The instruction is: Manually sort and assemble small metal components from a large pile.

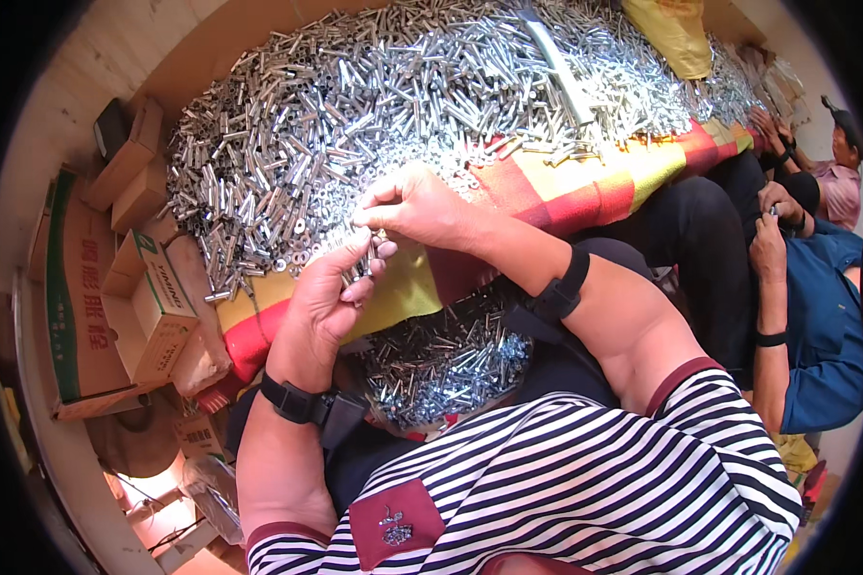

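Observation:
My left hand (328, 290) is closed, its fingers curled round a small metal bolt (366, 261) that shows only in part. Over it, my right hand (420, 206) pinches thumb and fingers together at the top of the left hand's grip; whatever sits in that pinch is too small to make out. Just beyond both hands lies a broad heap of loose silvery bolts and sleeves (355, 105), with small flat washers (328, 203) scattered along its near side. Below my hands, at my lap, a container holds many more bolts (441, 379).
Under the heap spreads a red and yellow checked cloth (585, 192). A long metal strip (558, 67) and a yellow bag (679, 43) rest on the pile. Cardboard boxes (158, 311) stand at the left. On the right, a co-worker in a blue shirt (820, 326) sits close by, another person beyond.

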Action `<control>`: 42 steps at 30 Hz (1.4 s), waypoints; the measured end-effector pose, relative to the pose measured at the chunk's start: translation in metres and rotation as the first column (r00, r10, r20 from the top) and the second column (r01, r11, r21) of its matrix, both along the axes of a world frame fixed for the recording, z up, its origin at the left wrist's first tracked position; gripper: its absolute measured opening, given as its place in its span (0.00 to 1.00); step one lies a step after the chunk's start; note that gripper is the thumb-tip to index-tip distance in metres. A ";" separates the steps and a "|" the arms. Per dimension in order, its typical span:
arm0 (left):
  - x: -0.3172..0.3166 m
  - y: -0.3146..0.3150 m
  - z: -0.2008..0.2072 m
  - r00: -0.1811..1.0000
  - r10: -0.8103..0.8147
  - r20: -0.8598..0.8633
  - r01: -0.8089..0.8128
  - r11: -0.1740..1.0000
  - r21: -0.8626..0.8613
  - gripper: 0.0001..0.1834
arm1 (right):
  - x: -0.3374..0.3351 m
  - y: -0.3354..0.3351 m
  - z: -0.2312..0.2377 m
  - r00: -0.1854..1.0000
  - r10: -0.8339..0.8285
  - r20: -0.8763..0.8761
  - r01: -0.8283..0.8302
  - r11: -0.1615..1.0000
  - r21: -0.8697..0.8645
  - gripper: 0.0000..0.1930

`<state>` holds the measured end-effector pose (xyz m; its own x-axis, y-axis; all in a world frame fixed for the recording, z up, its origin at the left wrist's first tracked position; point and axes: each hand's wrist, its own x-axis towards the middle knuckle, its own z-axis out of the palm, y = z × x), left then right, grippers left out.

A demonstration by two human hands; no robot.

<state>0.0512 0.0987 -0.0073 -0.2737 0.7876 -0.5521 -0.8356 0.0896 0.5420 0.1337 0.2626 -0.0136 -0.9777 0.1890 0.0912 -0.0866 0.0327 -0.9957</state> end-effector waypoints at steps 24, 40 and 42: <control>-0.012 -0.019 -0.001 0.981 0.064 -0.183 -0.083 0.992 -0.096 0.09 | 0.038 0.025 0.010 0.901 -0.397 -0.176 0.376 0.510 0.774 0.07; 0.024 0.050 -0.021 0.727 -0.059 -0.684 0.014 0.997 -0.071 0.05 | 0.058 0.029 0.002 0.911 -0.405 -0.083 0.218 0.299 0.929 0.04; 0.029 0.064 -0.007 0.809 -0.003 -0.588 0.006 1.000 0.002 0.06 | 0.070 0.022 0.019 0.935 -0.355 0.000 0.211 0.556 0.804 0.03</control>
